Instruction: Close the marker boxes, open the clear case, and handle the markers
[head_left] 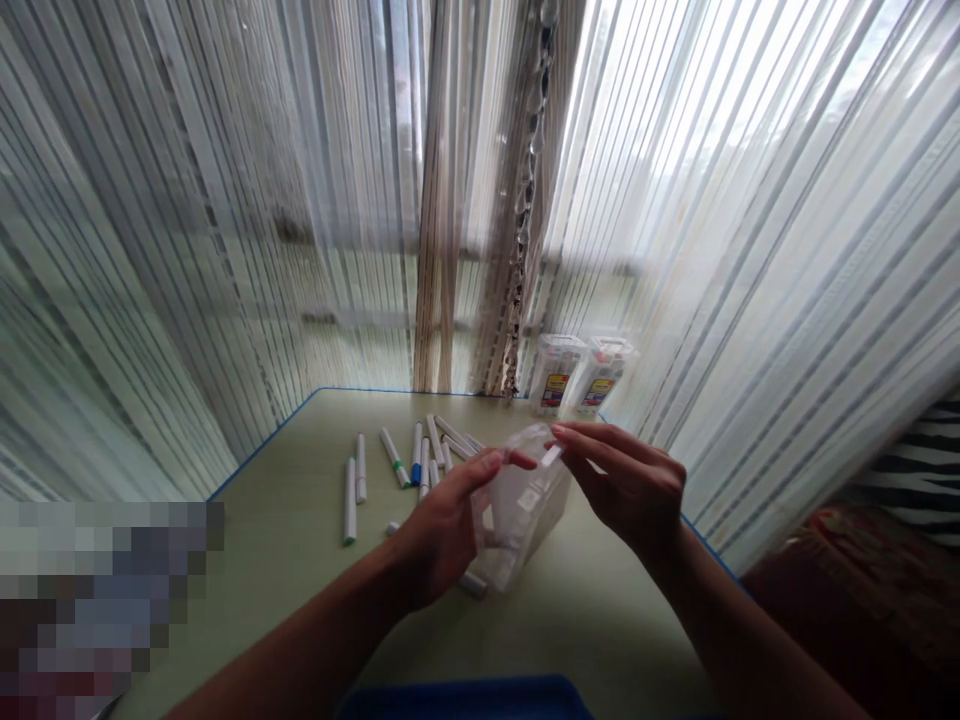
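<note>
A person's two hands meet over a pale green tabletop (300, 530) with a blue edge, holding a clear plastic case (521, 505) between them. The left hand (442, 525) wraps the case's near left side, thumb up along its top edge. The right hand (626, 485) reaches in from the right, its fingers (592, 435) pinched on a small clear tab at the case's upper right corner. The case tilts, its long axis running from lower left to upper right. Loose white markers (412, 460) lie on the tabletop just beyond the left hand. Two labelled marker tubs (577, 375) stand farther back by striped sheer curtains (750, 250)
</note>
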